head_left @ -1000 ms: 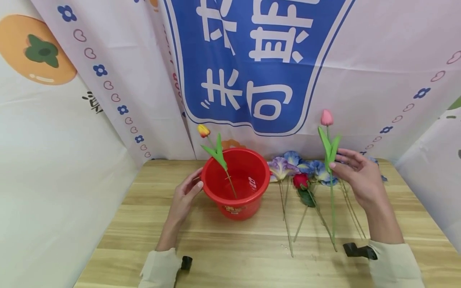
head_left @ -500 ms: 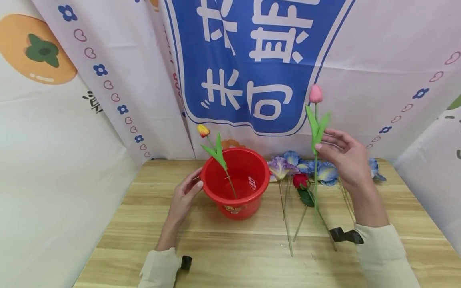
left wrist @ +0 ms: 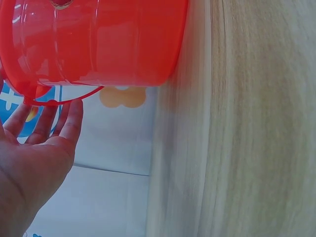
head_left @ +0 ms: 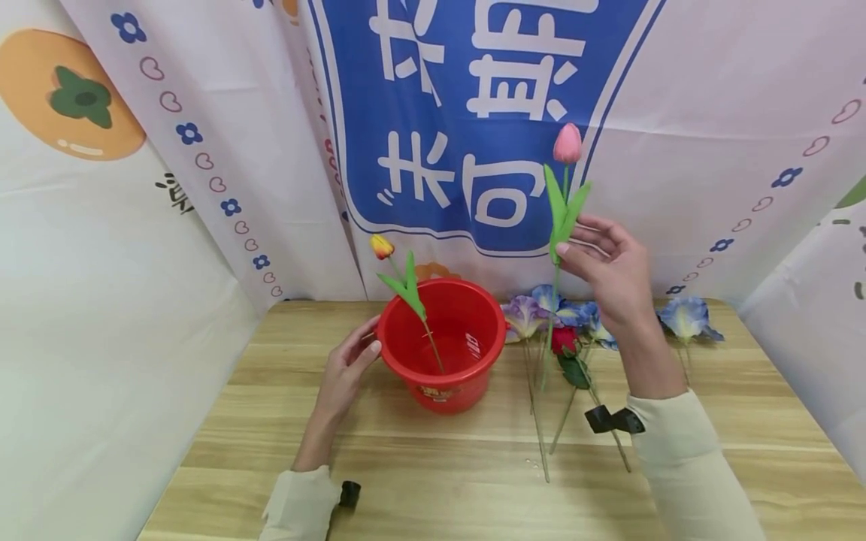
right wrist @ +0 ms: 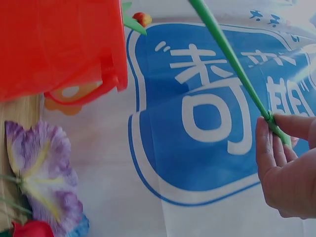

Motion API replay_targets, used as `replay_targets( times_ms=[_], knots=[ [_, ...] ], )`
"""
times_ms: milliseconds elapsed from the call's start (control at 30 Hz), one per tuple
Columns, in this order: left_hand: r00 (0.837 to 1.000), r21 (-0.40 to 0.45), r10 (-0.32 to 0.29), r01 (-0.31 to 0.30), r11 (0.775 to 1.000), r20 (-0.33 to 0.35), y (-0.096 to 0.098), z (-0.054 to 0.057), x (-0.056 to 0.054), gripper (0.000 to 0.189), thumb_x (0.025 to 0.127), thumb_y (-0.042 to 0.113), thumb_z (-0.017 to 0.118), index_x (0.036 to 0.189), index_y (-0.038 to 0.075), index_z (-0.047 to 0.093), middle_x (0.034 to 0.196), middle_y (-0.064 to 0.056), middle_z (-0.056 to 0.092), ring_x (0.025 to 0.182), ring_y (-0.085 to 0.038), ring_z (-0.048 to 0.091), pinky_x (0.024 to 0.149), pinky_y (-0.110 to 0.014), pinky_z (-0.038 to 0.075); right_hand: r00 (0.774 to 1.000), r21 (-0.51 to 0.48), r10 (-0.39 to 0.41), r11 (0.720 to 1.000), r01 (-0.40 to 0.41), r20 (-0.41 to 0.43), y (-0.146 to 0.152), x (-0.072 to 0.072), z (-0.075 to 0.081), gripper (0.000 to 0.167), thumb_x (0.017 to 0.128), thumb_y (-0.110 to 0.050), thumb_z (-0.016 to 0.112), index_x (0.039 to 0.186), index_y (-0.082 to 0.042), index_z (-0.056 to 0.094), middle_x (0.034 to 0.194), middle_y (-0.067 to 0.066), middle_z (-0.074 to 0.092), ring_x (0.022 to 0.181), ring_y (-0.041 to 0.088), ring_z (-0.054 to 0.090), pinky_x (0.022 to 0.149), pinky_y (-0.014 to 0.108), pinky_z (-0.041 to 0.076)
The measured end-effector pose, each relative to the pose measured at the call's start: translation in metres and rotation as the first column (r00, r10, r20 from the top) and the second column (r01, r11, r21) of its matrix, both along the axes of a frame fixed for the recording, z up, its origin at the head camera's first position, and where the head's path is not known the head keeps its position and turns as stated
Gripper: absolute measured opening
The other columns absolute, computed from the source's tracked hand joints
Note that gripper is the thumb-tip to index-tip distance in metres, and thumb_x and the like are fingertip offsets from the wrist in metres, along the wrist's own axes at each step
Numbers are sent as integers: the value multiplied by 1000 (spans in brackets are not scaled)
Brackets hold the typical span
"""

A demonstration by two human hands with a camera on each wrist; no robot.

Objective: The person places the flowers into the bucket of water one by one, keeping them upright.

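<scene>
One pink tulip point(head_left: 558, 216): bloom up, axis tilted.

Open air is left between the pink tulip point(head_left: 567, 143), held up by the right-hand grip point(head_left: 612, 270), and the red bucket point(head_left: 449, 394). The bucket's mouth is crossed by a yellow-red tulip point(head_left: 382, 246), with room left to the right of its stem. The left side is blocked by the left-hand grip point(head_left: 343, 376); low passage on the right is obstructed by blue and purple flowers point(head_left: 525, 318) and a red rose point(head_left: 566, 342).
</scene>
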State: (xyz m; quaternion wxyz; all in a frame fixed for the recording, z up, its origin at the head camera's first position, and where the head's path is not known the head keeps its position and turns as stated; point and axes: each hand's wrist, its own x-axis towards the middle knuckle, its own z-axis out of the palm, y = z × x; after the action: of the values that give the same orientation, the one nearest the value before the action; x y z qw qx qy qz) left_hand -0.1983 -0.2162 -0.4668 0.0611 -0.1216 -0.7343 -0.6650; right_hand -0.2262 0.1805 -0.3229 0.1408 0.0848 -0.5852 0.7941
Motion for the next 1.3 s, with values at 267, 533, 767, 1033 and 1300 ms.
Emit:
replay_targets(
  times_ms=[267, 533, 767, 1033, 1300],
  knots=[
    [1000, -13, 10, -10, 1000, 17, 0, 0, 0, 50, 109, 17, 61, 158, 8, 52, 155, -19, 58, 128, -8, 62, 102, -18, 58, 997, -31, -74, 997, 74, -14, -29, -14, 4, 42, 92, 12, 75, 129, -6, 66, 112, 5, 73, 95, 13, 76, 82, 28, 67],
    [1000, 4, 5, -5, 1000, 2, 1, -1, -1, 50, 109, 14, 60, 158, 6, 53, 155, -21, 57, 128, -8, 63, 102, -19, 59, 994, -4, -99, 995, 99, -43, -54, -23, 6, 43, 94, 8, 76, 132, -5, 63, 115, 4, 72, 97, 14, 76, 82, 27, 68],
    [1000, -7, 6, -7, 1000, -10, 2, -2, -1, 49, 109, 13, 60, 158, 5, 53, 155, -22, 57, 128, -5, 63, 102, -19, 59, 989, 51, -126, 990, 130, -83, -72, -27, 1, 45, 94, 7, 77, 135, -2, 63, 119, 7, 73, 99, 14, 76, 82, 26, 67],
    [1000, 12, -1, 1, 1000, -8, 2, -2, -2, 49, 110, 13, 59, 158, 5, 52, 155, -21, 56, 129, -5, 63, 103, -20, 59, 993, 194, -74, 977, 92, -94, -90, -27, -14, 46, 94, 7, 75, 138, 1, 61, 129, 21, 72, 105, 21, 75, 82, 27, 68],
    [1000, 4, 8, -8, 1000, 5, 2, -3, -1, 49, 110, 15, 60, 158, 7, 53, 155, -18, 57, 129, -7, 62, 103, -20, 59, 1000, 321, -27, 947, 30, -15, -102, -28, -29, 45, 95, 0, 78, 137, -4, 64, 126, 17, 74, 112, 30, 76, 88, 31, 67]
  ],
)
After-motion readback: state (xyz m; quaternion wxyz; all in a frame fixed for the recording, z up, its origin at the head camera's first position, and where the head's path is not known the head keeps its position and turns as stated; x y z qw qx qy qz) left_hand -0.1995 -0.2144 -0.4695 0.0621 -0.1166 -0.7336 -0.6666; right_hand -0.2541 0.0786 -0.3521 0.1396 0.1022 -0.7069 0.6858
